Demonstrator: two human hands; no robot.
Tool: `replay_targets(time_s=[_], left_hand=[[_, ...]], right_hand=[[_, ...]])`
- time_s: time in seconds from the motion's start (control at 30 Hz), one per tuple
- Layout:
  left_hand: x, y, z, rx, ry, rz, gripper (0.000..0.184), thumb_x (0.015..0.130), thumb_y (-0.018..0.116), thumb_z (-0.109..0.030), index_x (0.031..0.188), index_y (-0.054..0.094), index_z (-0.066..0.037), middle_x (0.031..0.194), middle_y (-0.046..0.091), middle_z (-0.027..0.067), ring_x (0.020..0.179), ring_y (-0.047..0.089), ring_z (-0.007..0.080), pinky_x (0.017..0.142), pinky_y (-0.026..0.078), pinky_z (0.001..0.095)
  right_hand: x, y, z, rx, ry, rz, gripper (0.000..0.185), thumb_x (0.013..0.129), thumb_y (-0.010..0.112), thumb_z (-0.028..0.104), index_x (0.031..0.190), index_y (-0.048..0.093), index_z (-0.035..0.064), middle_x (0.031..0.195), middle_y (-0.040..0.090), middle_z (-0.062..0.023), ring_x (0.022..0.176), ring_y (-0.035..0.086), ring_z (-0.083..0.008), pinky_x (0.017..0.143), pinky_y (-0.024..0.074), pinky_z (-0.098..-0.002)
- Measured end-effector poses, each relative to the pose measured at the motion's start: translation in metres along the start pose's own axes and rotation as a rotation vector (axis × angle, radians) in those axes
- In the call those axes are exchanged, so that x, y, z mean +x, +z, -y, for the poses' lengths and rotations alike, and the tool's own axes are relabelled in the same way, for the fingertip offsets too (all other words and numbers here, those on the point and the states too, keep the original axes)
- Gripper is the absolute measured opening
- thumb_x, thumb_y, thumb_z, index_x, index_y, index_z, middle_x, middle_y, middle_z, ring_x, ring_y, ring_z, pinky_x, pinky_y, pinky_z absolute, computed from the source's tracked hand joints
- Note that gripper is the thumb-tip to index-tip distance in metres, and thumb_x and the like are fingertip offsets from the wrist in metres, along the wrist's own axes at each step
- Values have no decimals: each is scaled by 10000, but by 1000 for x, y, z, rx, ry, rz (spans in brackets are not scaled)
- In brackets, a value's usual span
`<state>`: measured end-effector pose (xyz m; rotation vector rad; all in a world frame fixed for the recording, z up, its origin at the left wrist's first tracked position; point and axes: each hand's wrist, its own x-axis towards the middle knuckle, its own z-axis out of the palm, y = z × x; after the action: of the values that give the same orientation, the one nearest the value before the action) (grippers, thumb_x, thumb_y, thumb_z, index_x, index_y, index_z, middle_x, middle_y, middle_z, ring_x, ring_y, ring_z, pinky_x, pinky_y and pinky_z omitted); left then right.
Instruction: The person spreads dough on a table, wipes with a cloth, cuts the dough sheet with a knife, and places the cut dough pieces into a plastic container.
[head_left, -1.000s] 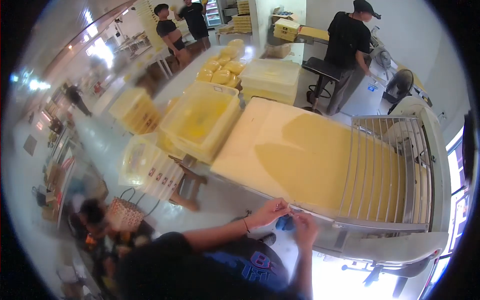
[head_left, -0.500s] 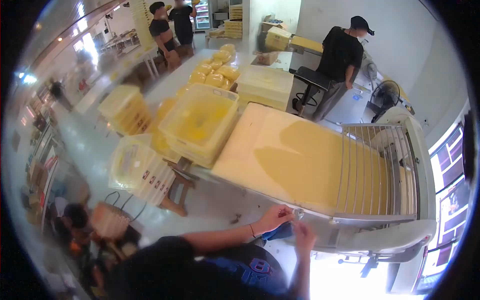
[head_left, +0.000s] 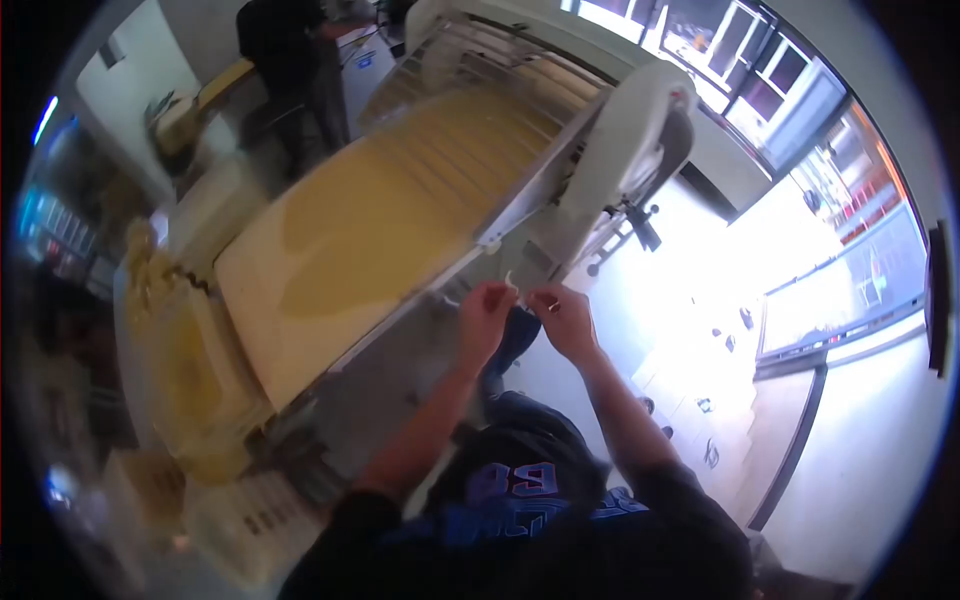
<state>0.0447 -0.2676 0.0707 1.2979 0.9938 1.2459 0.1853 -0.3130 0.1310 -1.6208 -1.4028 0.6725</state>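
My left hand point(head_left: 484, 308) and my right hand point(head_left: 564, 314) are held close together in front of my body, fingers pinched. A small, thin white strip point(head_left: 512, 281) sticks up between the fingertips; what it is I cannot make out. Both hands seem to pinch it, the left more plainly than the right. Just beyond my hands runs the metal edge of a dough sheeter point(head_left: 490, 243), with a wide sheet of yellow dough point(head_left: 375, 215) on its bed. Neither hand touches the dough.
A wire guard point(head_left: 470, 110) covers the sheeter's far part. Blurred plastic tubs point(head_left: 195, 370) stand at the left. Behind the machine is a person in dark clothes point(head_left: 285, 60). To the right, shoes point(head_left: 711, 453) lie on the floor near a bright doorway.
My view has swung to the right, towards the doorway, so the sheeter now sits further left. My hands stay close together, still pinching; the tubs have moved to the left edge.
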Motion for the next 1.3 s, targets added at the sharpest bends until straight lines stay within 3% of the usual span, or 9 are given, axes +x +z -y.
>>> replay_targets(time_s=[0.13, 0.37, 0.6, 0.87, 0.97, 1.07, 1.17, 1.3], left_hand=[[31, 49, 8, 77, 26, 104, 199, 885, 662, -178, 943, 635, 10, 801, 677, 83, 723, 648, 138, 660, 501, 265], [104, 139, 22, 118, 131, 188, 227, 872, 671, -211, 946, 661, 3, 802, 687, 117, 722, 664, 175, 662, 512, 293], [193, 225, 46, 345, 269, 180, 151, 831, 679, -128, 887, 692, 12, 778, 697, 129, 730, 686, 200, 682, 525, 308], [203, 251, 3, 681, 382, 278, 120, 823, 629, -116, 851, 688, -15, 812, 658, 208, 767, 657, 356, 694, 525, 391], [212, 254, 0, 878, 397, 361, 132, 821, 612, -133, 837, 687, -26, 819, 653, 206, 782, 638, 380, 702, 518, 429], [220, 253, -9, 948, 377, 452, 143, 822, 596, -138, 835, 687, -28, 818, 653, 198, 795, 636, 380, 708, 513, 443], [216, 260, -10, 904, 408, 417, 104, 803, 578, -75, 808, 667, -21, 791, 649, 197, 786, 640, 364, 723, 507, 461], [213, 262, -5, 993, 447, 426, 118, 808, 574, -88, 816, 673, -24, 787, 645, 198, 789, 637, 370, 715, 508, 461]], right_hand=[[19, -31, -25, 41, 63, -102, 204, 842, 663, 176, 930, 696, -5, 831, 706, -160, 788, 698, -207, 701, 525, -318], [78, -83, -78, 53, 63, -355, 173, 822, 666, 169, 879, 703, 10, 800, 699, -148, 771, 694, -242, 712, 521, -335], [151, -139, -135, -25, 30, -455, 181, 808, 663, 179, 891, 694, 21, 811, 680, -164, 754, 667, -310, 711, 506, -387], [191, -176, -156, -68, 77, -309, 126, 833, 628, 146, 834, 688, 35, 854, 678, -160, 790, 660, -328, 721, 505, -396], [202, -182, -158, -77, -178, -278, 105, 827, 614, 103, 838, 689, 31, 918, 680, -150, 832, 663, -317, 750, 511, -386], [211, -180, -167, 18, -285, -235, 107, 811, 605, 59, 862, 696, 32, 960, 680, -138, 870, 666, -304, 779, 516, -367], [211, -185, -161, 126, -200, -137, 122, 802, 609, 40, 882, 702, 34, 958, 685, -127, 890, 671, -283, 802, 515, -346], [210, -186, -166, 203, -164, -113, 138, 798, 620, 30, 908, 705, 23, 870, 699, -124, 799, 688, -228, 727, 528, -320]])
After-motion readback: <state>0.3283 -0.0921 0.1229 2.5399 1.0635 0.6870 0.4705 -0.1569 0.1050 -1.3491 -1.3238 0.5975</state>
